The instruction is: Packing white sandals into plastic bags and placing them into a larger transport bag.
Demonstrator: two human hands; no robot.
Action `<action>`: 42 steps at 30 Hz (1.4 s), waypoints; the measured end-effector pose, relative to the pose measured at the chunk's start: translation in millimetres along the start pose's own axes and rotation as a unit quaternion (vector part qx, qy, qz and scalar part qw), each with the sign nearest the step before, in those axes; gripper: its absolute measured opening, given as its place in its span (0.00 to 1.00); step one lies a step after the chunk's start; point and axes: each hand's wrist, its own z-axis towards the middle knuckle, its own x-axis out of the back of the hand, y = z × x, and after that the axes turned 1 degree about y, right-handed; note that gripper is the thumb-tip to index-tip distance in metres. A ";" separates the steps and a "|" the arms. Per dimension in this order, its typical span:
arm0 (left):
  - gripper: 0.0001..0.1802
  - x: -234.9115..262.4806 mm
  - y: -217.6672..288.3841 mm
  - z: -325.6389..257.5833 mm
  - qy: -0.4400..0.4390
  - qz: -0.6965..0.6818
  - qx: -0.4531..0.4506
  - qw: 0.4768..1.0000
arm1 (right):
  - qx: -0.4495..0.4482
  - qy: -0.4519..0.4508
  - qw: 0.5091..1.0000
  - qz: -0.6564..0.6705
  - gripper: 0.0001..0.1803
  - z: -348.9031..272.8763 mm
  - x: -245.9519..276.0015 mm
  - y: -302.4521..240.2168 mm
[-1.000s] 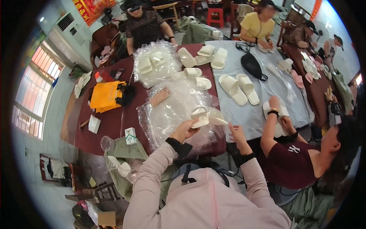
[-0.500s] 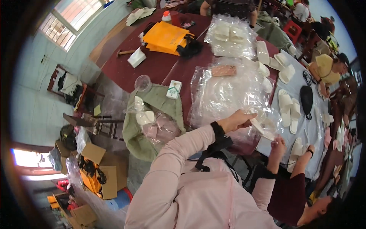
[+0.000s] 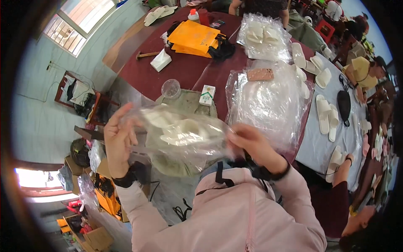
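A clear plastic bag [image 3: 205,145] with a pair of white slippers [image 3: 184,130] inside is stretched between my two hands, above a green cloth [image 3: 172,161]. My left hand [image 3: 119,136] is at the bag's left end, its index finger stretched out and the other fingers curled on the film. At the other end, my right hand [image 3: 254,143] pinches the plastic between thumb and fingers. Glare and some motion blur soften the bag's outline. The bag hides part of the cloth and whatever lies on it.
Flat clear bags [image 3: 273,101] lie on the dark red table, a phone [image 3: 260,74] on top. Beyond are packed slippers [image 3: 262,35], orange bags [image 3: 195,38], a hammer [image 3: 151,54], a round clear tub [image 3: 171,89] and a small white box [image 3: 207,95]. Loose slippers [image 3: 327,115] and a co-worker's arm [image 3: 343,172] are rightward.
Both hands have swung left from beside the clear bags to above the green cloth. The bagged slippers came along and now span between my hands.
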 end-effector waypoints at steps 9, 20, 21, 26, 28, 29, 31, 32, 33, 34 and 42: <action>0.13 43.7 -127.2 -42.8 0.122 0.250 -0.097 0.956 | 0.129 0.117 0.978 -0.113 0.07 160.5 -16.2 149.9; 0.15 -10.5 -445.3 -6.9 -0.092 0.047 0.355 0.929 | -0.028 -0.040 0.898 -0.438 0.16 120.6 62.5 243.2; 0.13 -21.5 -456.8 1.5 -0.108 0.056 0.343 0.931 | -0.038 -0.067 0.888 -0.453 0.17 112.5 68.0 234.5; 0.09 -51.6 -493.9 40.2 -0.193 0.177 0.258 0.930 | -0.102 0.113 0.946 -0.287 0.15 40.5 127.1 213.3; 0.11 -51.6 -484.2 38.9 -0.220 0.230 0.316 0.894 | -0.068 0.182 0.933 -0.304 0.15 -4.2 137.5 176.3; 0.11 -63.9 -475.9 40.2 -0.234 0.231 0.308 0.893 | -0.081 0.231 0.927 -0.283 0.17 -24.0 160.4 186.0; 0.13 -60.3 -470.9 40.8 -0.256 0.235 0.316 0.883 | -0.123 0.291 0.917 -0.243 0.18 -51.8 193.0 190.8; 0.12 -46.7 -475.8 41.1 -0.243 0.224 0.341 0.880 | -0.151 0.301 0.913 -0.229 0.19 -63.7 200.3 176.1; 0.16 -53.5 -465.4 42.9 -0.310 0.274 0.342 0.844 | -0.167 0.357 0.902 -0.179 0.19 -85.2 212.8 174.1; 0.17 -58.8 -456.3 36.7 -0.272 0.241 0.374 0.853 | -0.179 0.404 0.888 -0.127 0.18 -100.4 223.9 172.6; 0.19 -118.2 -360.5 37.7 -0.413 0.413 0.455 0.672 | -0.136 0.465 0.850 -0.207 0.15 -149.9 301.9 159.1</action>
